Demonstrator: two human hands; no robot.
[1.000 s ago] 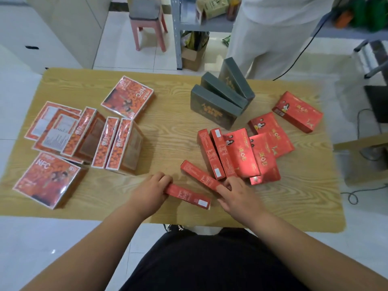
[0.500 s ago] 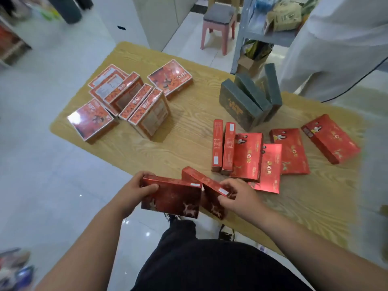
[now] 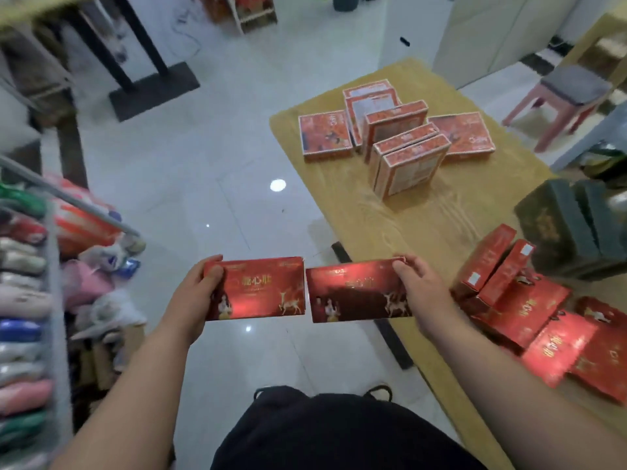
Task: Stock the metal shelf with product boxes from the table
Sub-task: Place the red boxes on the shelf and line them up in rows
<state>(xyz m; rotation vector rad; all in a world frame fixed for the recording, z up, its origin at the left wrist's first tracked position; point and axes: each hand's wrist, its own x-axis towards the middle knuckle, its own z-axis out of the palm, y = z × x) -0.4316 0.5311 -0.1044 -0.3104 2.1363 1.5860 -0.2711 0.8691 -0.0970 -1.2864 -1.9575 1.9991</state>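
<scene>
Two held, one apiece.
Left hand (image 3: 195,300) grips left red box (image 3: 258,290); right hand (image 3: 424,293) grips right red box (image 3: 353,293) (just apart).

pink stool (image 3: 573,93) with grey cushion, top right, on glossy pale tiled floor (image 3: 203,157). white cabinet (image 3: 492,32) near it, to its left. black post on flat square base (image 3: 154,86), top left; loose cable (image 3: 190,32) nearby. heap of pink and white soft bags (image 3: 98,290) at left, blurred.
</scene>
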